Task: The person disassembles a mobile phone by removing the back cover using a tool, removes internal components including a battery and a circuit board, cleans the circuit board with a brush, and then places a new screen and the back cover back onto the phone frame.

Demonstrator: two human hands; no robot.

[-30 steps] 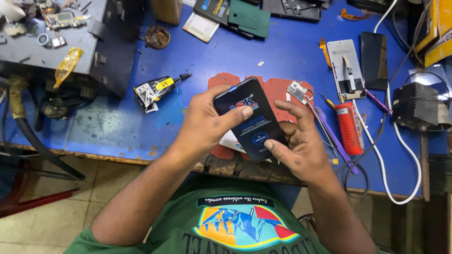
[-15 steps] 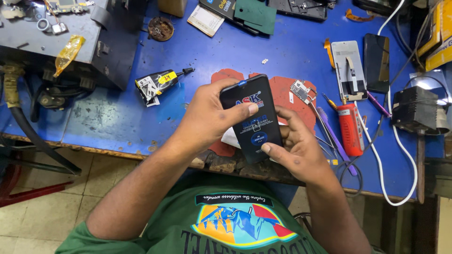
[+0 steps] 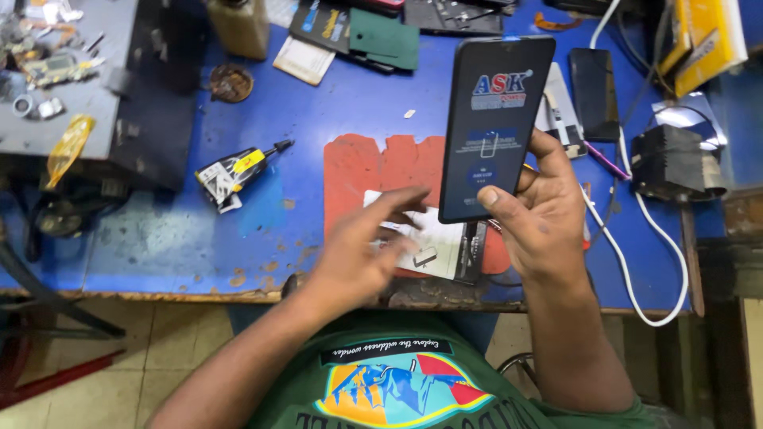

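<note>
Near edge of the blue surface is chipped, with open room left of my hands. My left hand hovers loose, fingers spread, over a white card on the red mat. Right hand grips a dark phone, lifted upright farther back.

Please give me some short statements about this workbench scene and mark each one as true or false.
1. The right hand holds a dark phone upright above the blue table. True.
2. The left hand also grips the phone. False: it is off the phone, over the white card on the red mat.
3. A black and yellow glue tube lies left of the red mat. True.
4. The phone's screen is dark. False: it is lit and shows graphics.
5. A white cable runs along the table's right side. True.
</note>
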